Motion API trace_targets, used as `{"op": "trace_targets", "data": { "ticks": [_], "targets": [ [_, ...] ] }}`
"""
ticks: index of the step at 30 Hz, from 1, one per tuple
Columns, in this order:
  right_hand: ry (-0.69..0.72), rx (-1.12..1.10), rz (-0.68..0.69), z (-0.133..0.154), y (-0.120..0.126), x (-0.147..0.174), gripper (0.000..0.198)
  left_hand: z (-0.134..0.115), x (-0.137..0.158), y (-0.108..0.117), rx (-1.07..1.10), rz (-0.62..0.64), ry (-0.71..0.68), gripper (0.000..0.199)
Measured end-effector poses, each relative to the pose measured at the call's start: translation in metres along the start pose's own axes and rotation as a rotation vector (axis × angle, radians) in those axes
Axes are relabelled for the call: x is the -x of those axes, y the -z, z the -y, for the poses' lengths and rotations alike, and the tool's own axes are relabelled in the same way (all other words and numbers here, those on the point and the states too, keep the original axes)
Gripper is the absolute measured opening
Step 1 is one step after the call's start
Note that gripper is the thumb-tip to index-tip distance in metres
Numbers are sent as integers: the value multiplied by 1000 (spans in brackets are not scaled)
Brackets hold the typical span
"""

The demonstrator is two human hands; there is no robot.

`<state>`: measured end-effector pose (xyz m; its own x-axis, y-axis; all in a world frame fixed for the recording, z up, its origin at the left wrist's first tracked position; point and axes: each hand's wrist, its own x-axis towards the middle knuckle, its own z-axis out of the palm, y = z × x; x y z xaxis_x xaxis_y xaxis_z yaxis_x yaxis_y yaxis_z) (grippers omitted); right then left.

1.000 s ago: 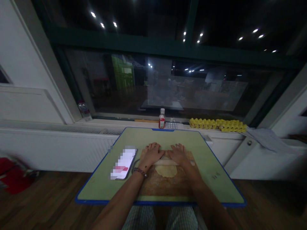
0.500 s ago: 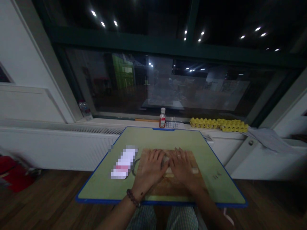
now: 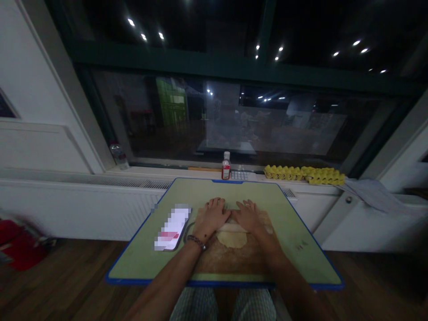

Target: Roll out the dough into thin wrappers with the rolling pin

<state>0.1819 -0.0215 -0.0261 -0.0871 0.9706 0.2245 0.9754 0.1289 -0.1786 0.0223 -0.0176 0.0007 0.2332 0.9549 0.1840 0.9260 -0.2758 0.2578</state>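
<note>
A pale rolling pin [image 3: 230, 227] lies crosswise on a wooden board [image 3: 230, 264]. Both palms rest over the pin, pressing on it. My left hand [image 3: 214, 217] has its fingers stretched forward past the pin, toward the board's far edge. To its right, my right hand [image 3: 248, 216] lies the same way, fingers extended, with a ring on one finger. Flattened yellowish dough [image 3: 232, 239] shows on the near side of the pin. Whether dough also lies beneath the hands is hidden.
The board is on a green folding table [image 3: 140, 263] with a blue rim. A lit phone [image 3: 172, 229] lies left of the board. On the sill behind stand a red-labelled bottle [image 3: 226, 167], a yellow egg tray [image 3: 304, 174] and a clear bottle [image 3: 119, 156].
Both hands have moved forward, away from me, with the rolling pin under them. More of the flattened dough is uncovered on the near side.
</note>
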Motion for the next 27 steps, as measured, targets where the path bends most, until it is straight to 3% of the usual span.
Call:
{"op": "trace_targets", "data": {
  "ticks": [8,27],
  "targets": [
    [-5,14,-102,-3,1,-31,43,6,-26,-3,-15,-8,10,31],
    [46,44,-24,-9,-5,-33,40,6,-26,-2,-7,-2,-20,30]
  ]
}}
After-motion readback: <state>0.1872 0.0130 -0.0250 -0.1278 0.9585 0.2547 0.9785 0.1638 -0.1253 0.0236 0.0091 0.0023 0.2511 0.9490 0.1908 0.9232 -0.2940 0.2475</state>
